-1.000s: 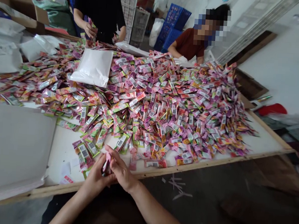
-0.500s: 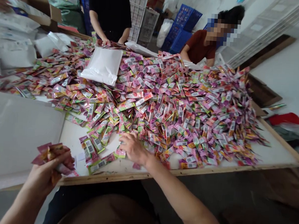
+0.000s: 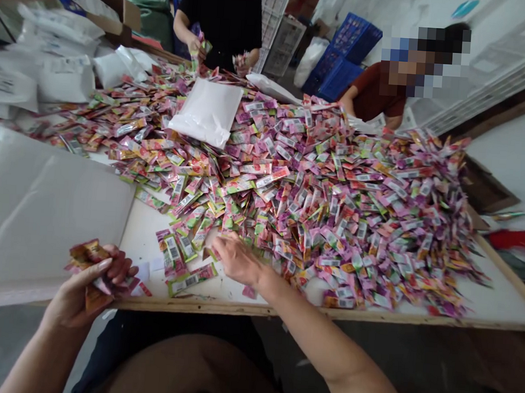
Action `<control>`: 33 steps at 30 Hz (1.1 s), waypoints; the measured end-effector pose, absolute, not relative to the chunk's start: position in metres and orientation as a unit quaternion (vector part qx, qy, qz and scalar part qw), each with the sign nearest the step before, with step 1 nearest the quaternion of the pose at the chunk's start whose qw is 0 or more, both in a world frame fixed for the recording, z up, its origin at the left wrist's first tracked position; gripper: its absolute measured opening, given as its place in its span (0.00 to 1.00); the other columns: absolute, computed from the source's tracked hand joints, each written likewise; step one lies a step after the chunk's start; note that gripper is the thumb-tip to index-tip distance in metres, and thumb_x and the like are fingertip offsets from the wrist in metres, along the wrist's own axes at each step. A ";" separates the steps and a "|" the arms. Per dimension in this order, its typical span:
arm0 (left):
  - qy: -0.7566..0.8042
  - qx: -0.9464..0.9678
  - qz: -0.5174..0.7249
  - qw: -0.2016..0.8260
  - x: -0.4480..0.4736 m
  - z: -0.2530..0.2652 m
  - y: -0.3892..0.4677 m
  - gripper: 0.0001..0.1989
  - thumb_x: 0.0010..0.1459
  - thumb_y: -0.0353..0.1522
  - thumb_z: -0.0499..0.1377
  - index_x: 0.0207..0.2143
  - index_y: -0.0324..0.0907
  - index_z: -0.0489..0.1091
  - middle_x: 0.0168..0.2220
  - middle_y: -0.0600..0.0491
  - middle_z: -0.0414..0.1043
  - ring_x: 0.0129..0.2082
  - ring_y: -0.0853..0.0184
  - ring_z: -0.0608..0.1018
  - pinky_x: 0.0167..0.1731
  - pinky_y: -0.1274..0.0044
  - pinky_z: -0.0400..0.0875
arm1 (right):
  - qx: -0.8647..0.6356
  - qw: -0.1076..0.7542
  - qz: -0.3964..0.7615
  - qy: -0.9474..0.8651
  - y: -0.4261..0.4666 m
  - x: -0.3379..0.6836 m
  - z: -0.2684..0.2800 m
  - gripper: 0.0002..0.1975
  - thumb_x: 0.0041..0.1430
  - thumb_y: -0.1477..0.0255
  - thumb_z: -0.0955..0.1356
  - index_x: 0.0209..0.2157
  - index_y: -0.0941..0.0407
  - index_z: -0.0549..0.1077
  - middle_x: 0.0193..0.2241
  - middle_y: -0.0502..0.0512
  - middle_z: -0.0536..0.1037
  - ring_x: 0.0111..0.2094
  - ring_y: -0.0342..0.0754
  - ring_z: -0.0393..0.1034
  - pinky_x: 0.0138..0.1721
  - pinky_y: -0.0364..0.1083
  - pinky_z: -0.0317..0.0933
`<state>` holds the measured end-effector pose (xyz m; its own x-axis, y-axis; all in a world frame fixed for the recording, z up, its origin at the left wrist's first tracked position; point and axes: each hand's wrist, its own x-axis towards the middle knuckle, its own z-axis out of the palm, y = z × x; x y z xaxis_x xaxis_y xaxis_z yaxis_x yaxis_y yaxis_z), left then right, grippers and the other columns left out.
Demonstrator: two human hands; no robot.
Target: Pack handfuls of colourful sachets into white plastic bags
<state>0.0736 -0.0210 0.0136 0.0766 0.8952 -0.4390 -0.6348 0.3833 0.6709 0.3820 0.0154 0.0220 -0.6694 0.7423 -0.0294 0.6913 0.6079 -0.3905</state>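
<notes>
Near the table's front left, my left hand [image 3: 100, 275] is closed around a bunch of small snack packets [image 3: 85, 254], orange and pink, their ends sticking out past the fingers. My right hand [image 3: 238, 259] is low over the white tabletop at the front of the heap, fingers curled and pressed together. What they hold, if anything, is hidden beneath the hand. Just left of it lie several loose pink and green packets [image 3: 170, 255] with barcodes. A large heap of similar packets [image 3: 307, 193] spreads behind and to the right of my right hand.
A large white sheet or bag [image 3: 43, 213] covers the table's left front. On the heap rests a white pouch [image 3: 209, 111]. More white bags [image 3: 65, 78] are piled at back left. Two people stand across the table [image 3: 500, 300]; blue crates [image 3: 349, 53] are behind them.
The view has shifted, so the table sits further right. My right hand's fingers have curled in, and the packet under them no longer shows. The co-worker in black has raised hands holding packets.
</notes>
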 end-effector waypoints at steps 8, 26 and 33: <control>0.511 0.168 0.419 0.731 0.095 0.015 -0.005 0.14 0.42 0.28 0.71 0.32 0.37 0.72 0.31 0.45 0.76 0.28 0.59 0.79 0.20 0.74 0.76 | -0.378 -0.022 0.225 -0.898 -0.008 0.355 0.013 0.06 0.56 0.75 0.71 0.35 0.57 0.69 0.36 0.55 0.75 0.36 0.49 0.69 0.39 0.46 0.57; 0.393 0.054 0.536 0.745 0.084 0.009 -0.004 0.11 0.44 0.23 0.67 0.32 0.35 0.73 0.25 0.51 0.71 0.25 0.68 0.75 0.30 0.74 0.78 | -0.616 0.228 0.397 -0.641 0.010 0.337 0.026 0.15 0.52 0.66 0.74 0.38 0.54 0.67 0.27 0.45 0.73 0.27 0.43 0.66 0.29 0.41 0.57; 0.400 0.029 0.527 0.749 0.084 0.010 0.000 0.08 0.47 0.21 0.64 0.32 0.34 0.73 0.25 0.50 0.72 0.25 0.68 0.76 0.29 0.76 0.78 | -0.680 0.098 0.244 -0.684 0.033 0.290 0.003 0.09 0.51 0.66 0.75 0.32 0.54 0.76 0.28 0.54 0.80 0.30 0.50 0.72 0.30 0.44 0.57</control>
<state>0.0840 0.0001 0.0096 0.1231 0.8130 -0.5690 -0.7666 0.4420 0.4657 0.2901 0.0332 0.0026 -0.0557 0.9786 -0.1981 0.8831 -0.0443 -0.4672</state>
